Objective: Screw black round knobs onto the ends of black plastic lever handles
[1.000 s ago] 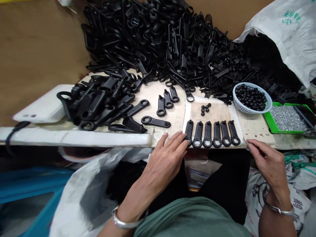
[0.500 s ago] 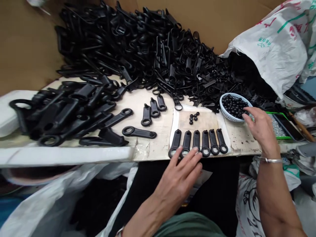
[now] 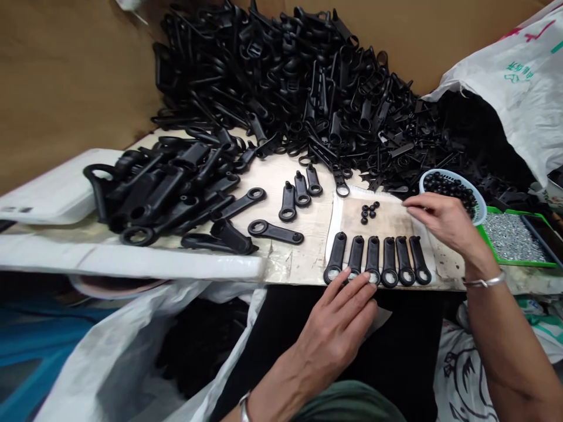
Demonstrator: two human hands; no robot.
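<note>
Left hand (image 3: 338, 325): grip open, fingers extended, tips at the ring ends of the second and third black parts from the left. Six such black ring-ended parts (image 3: 389, 255) stand in a row along the near edge of the pad (image 3: 396, 224) on the tabletop (image 3: 308, 261), rings toward the person. Right hand (image 3: 453, 225): above the pad's right side, thumb and forefinger close together (cannot tell whether anything is pinched). Small black beads (image 3: 372, 214) lie loose behind the row; the blue basket (image 3: 481, 206), beside the right hand, contains more.
</note>
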